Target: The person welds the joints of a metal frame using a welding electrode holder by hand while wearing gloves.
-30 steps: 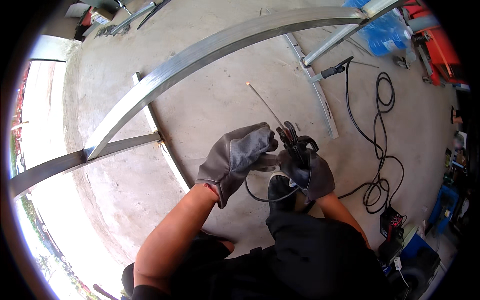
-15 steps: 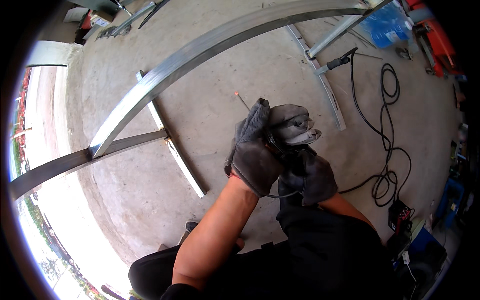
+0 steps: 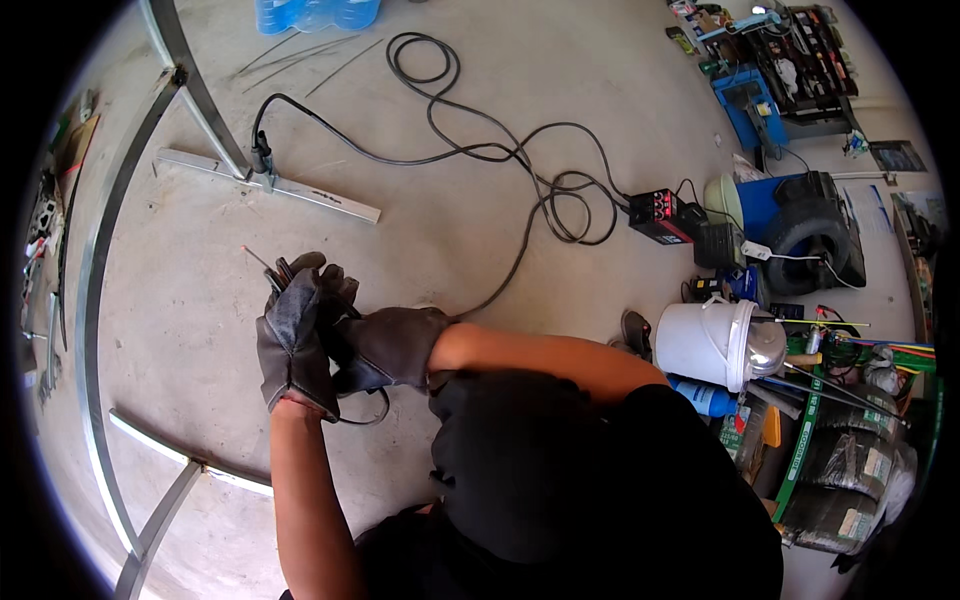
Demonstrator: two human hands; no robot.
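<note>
Gripping: left hand in grey glove [image 3: 292, 342], fingers curled round dark clamp [image 3: 285, 271] | right hand in brown glove [image 3: 378, 346], grip hidden, can't tell | thin grey red-tipped rod [image 3: 260, 262], left of frame's middle | slipping could burn, if tip's hot

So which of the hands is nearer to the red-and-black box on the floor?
The right. In the picture, the right hand is left of and lower than the red-and-black box; the left hand is farther left.
</note>
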